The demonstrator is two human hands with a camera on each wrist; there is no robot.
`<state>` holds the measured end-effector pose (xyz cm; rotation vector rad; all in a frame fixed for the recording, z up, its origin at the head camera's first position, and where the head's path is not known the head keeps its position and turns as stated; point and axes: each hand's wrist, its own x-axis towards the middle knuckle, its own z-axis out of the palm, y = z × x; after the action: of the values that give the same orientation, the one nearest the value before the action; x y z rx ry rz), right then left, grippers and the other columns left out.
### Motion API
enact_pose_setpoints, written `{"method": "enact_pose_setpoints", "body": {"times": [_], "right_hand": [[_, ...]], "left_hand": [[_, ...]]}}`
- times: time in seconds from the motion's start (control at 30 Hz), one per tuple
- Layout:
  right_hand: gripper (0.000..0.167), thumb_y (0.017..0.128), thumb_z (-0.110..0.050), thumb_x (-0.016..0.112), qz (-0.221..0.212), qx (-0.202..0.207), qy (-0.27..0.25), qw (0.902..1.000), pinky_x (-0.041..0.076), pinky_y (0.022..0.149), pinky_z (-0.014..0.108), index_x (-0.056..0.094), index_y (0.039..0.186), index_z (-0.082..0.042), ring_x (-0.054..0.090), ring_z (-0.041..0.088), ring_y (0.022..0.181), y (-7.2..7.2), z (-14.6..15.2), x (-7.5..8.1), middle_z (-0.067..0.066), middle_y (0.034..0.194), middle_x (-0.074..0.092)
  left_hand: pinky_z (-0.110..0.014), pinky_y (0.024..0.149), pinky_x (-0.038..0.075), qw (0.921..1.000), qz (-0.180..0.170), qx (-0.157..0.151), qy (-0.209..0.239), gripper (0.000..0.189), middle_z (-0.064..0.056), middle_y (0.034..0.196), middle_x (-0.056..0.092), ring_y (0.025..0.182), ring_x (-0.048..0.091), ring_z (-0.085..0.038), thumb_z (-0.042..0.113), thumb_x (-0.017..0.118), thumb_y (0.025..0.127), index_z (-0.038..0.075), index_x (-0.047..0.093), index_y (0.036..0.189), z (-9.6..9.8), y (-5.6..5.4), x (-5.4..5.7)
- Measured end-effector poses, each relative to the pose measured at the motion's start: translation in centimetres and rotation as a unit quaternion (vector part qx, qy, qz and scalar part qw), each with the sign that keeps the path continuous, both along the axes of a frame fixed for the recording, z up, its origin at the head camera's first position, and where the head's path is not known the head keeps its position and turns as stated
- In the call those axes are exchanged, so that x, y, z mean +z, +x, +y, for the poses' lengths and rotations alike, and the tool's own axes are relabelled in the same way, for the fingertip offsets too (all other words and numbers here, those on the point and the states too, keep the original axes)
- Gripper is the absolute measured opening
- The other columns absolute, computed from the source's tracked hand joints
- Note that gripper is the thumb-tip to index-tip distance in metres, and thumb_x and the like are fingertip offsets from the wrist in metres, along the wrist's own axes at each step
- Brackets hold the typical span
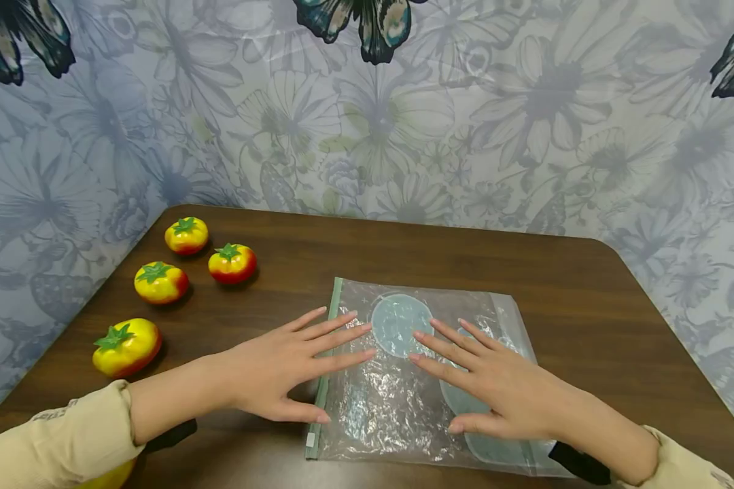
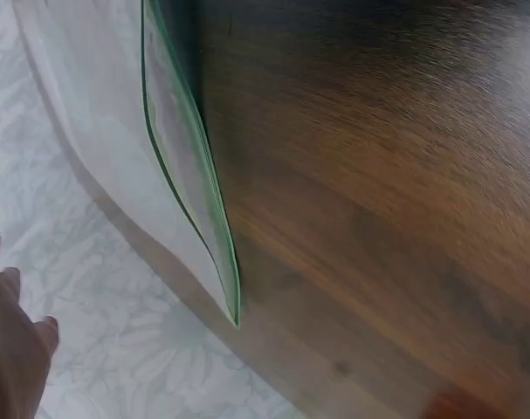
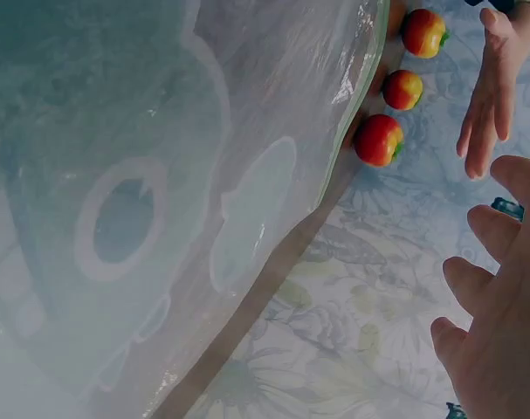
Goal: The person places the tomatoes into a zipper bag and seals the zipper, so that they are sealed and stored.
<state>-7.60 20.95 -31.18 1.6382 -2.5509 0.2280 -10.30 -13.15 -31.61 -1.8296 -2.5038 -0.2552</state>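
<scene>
A clear plastic zip bag [image 1: 379, 414] with a green zip edge lies flat on the table, pale blue round prints on it. My left hand [image 1: 300, 360] is over the bag's zip side, fingers spread and straight. Over the right part of the bag is my right hand [image 1: 495, 380], its fingers also spread. Neither hand holds anything, and I cannot tell whether any fingertip touches the plastic. In the left wrist view the green zip edge [image 2: 203, 175] stands out against the wood. The right wrist view shows the bag's printed surface [image 3: 186, 192] close up.
Several yellow-and-red fruits with green leafy tops, such as the nearest whole one [image 1: 128, 348], sit along the left of the brown wooden table [image 1: 465, 255]. Another yellow one [image 1: 111, 475] is partly hidden under the left sleeve. Behind the table hangs a flower-patterned backdrop [image 1: 404, 149].
</scene>
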Motion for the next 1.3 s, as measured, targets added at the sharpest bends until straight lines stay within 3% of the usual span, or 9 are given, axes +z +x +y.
{"method": "enact_pose_setpoints", "body": {"times": [0.23,0.4,0.63,0.77,1.3], "right_hand": [[0.080,0.087,-0.049,0.060,-0.020,-0.027,0.007,0.9994,0.006,0.109,0.048,0.023,0.150,-0.014,0.013,0.034,0.138,-0.8,0.0,-1.0,0.007,0.154,0.014],[0.085,0.083,-0.048,0.065,-0.021,-0.041,0.010,0.9989,0.007,0.109,0.048,0.023,0.150,-0.015,0.014,0.033,0.138,-1.3,0.0,-2.0,0.007,0.154,0.015],[0.081,0.084,-0.049,0.064,-0.035,-0.041,0.007,0.9985,0.020,0.104,0.055,0.029,0.148,-0.013,0.018,0.030,0.137,-2.1,-0.4,-3.6,0.003,0.155,0.013],[0.080,0.085,-0.048,0.063,-0.056,-0.040,0.009,0.9976,0.021,0.104,0.056,0.030,0.148,-0.013,0.019,0.031,0.137,-2.5,-0.7,-4.3,0.003,0.155,0.013],[0.086,0.079,-0.051,0.066,-0.122,-0.034,0.025,0.9916,0.022,0.103,0.056,0.029,0.148,-0.013,0.020,0.029,0.137,-3.9,-0.7,-6.2,0.007,0.152,0.023]], "left_hand": [[-0.056,0.106,0.011,0.9989,-0.032,0.033,0.005,0.085,0.001,0.156,-0.003,0.140,0.001,-0.024,0.059,0.052,0.087,0.022,0.011,0.152,0.2,-1.0,-1.2],[-0.056,0.106,0.011,0.9980,-0.045,0.044,-0.012,0.086,0.000,0.156,-0.001,0.140,0.001,-0.023,0.064,0.048,0.087,0.023,0.009,0.152,0.3,-1.4,-2.1],[-0.057,0.106,0.013,0.9962,-0.072,0.036,-0.033,0.087,0.000,0.156,-0.001,0.140,0.003,-0.024,0.064,0.049,0.086,0.019,0.014,0.152,0.6,-1.6,-3.6],[-0.056,0.106,0.014,0.9954,-0.082,0.022,-0.045,0.087,-0.004,0.156,0.004,0.140,0.005,-0.026,0.064,0.049,0.086,0.019,0.014,0.152,0.9,-1.7,-4.3],[-0.050,0.108,0.016,0.9911,-0.101,0.033,-0.080,0.086,-0.005,0.155,0.012,0.139,0.006,-0.026,0.062,0.052,0.085,0.019,0.019,0.151,0.9,-1.9,-4.8]]}}
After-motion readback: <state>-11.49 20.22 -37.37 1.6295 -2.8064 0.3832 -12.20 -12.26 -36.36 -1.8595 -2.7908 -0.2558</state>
